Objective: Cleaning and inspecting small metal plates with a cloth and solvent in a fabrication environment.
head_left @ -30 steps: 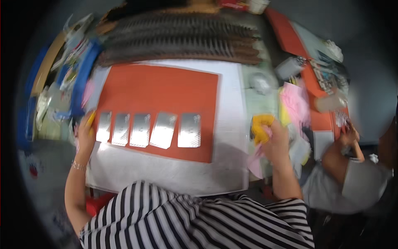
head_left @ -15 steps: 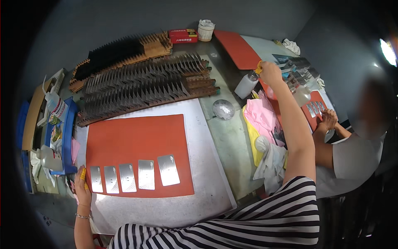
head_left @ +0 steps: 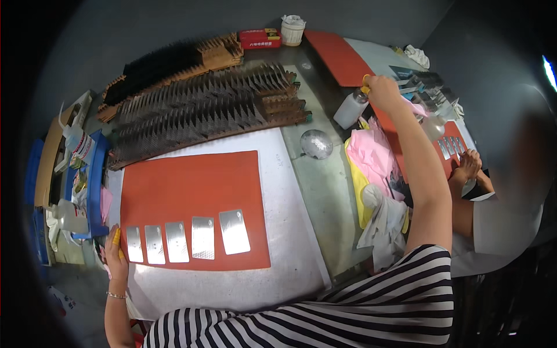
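Note:
My right hand (head_left: 383, 93) reaches out to the far right. Its fingers, with yellow covers on the tips, are closed together at the metal neck of a whitish bottle (head_left: 350, 110); whether they pinch anything there is hidden. My left hand (head_left: 116, 255), also with yellow finger covers, rests at the left edge of a red-brown mat (head_left: 191, 182), fingers stretched out along it. Across the mat's near part lie several shiny silver metal cards (head_left: 203, 238) in a row, separate from each other.
Racks of dark upright plates (head_left: 191, 110) stand behind the mat. A round metal dish (head_left: 316, 144), a pink cloth (head_left: 371, 153) and whitish cloths (head_left: 380, 220) lie right. A blue tray (head_left: 98, 185) with bottles is left. A co-worker's hands (head_left: 469, 165) are over another mat.
The view has shifted slightly, so most things sit a little higher. My right hand stays at the bottle's top; my left hand stays by the mat. The cards have not moved.

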